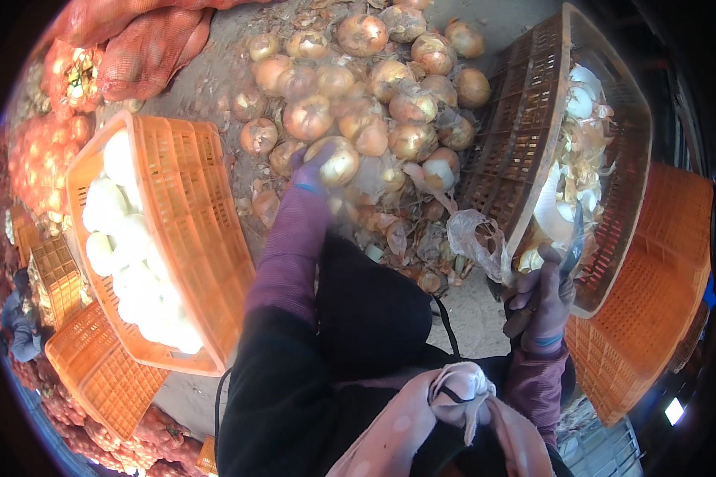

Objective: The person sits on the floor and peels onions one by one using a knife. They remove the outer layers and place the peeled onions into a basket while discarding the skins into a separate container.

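Observation:
Out over the heap of unpeeled onions [414,142], my left hand [311,169] has its fingers around a yellow onion [340,164]. My right hand [540,301] grips a knife [574,241], its blade pointing away from me over the rim of a brown plastic crate [516,113]. Inside that crate lie onion skins [579,140] and pale cut pieces. A thin, translucent strip of skin or film [477,235] hangs beside the crate near my right hand. To my left, a tilted orange crate [182,197] holds several peeled white onions [134,238].
Red mesh sacks [155,53] lie at the upper left, with more onion sacks [51,158] below. Orange crates [638,286] stand right of the brown one; another orange crate [107,364] sits at lower left. A person [24,322] is at the far left. Loose skins [400,238] litter the ground.

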### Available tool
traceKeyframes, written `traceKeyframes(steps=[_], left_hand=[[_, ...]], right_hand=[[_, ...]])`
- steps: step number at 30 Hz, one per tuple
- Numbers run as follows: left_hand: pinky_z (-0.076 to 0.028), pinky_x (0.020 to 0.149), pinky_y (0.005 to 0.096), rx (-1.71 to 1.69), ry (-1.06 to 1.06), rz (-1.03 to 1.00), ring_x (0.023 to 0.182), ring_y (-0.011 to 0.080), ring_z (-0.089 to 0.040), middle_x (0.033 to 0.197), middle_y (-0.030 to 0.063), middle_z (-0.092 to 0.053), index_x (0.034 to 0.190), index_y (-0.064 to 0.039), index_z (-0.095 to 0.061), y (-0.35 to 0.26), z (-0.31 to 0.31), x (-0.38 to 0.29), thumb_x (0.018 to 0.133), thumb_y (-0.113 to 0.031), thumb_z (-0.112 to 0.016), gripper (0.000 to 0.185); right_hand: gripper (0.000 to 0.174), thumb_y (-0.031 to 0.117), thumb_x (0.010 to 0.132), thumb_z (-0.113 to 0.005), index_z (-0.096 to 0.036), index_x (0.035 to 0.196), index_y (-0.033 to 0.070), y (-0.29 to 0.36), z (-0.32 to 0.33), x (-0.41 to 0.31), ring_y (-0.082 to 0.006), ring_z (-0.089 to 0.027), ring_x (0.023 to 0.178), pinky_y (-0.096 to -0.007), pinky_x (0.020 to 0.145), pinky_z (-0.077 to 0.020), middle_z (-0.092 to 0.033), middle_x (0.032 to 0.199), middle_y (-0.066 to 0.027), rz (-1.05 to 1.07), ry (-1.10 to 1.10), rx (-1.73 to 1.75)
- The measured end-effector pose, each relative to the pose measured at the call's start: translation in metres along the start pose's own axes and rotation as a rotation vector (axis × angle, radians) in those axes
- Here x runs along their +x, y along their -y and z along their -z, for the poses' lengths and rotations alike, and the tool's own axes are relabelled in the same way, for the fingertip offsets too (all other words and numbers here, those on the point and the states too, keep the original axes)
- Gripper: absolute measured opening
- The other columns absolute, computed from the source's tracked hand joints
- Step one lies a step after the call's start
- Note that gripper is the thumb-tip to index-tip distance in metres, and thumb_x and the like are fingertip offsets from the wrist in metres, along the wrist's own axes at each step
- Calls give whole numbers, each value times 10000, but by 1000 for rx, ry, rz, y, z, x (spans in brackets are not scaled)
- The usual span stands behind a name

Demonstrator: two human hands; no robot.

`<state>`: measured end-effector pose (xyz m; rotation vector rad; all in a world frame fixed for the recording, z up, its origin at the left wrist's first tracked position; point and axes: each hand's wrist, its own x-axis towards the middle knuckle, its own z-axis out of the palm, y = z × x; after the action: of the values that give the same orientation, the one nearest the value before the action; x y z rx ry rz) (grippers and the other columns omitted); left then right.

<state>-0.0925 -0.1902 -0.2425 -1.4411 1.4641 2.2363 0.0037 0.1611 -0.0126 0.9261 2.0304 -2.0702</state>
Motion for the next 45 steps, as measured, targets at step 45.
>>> traceKeyframes(steps=[45], left_hand=[[-456,1009,350,1070,822,-861,1197,276,-548,1324,213,-510,1417,51,-350,-46,-133,-342,593,-317,-890,1052]], right_hand=[[265,228,1023,-445,-530,1184,35,32,70,-119,-82,-489,472,-230,441,-412,-531,625,-16,-137,367,-146]])
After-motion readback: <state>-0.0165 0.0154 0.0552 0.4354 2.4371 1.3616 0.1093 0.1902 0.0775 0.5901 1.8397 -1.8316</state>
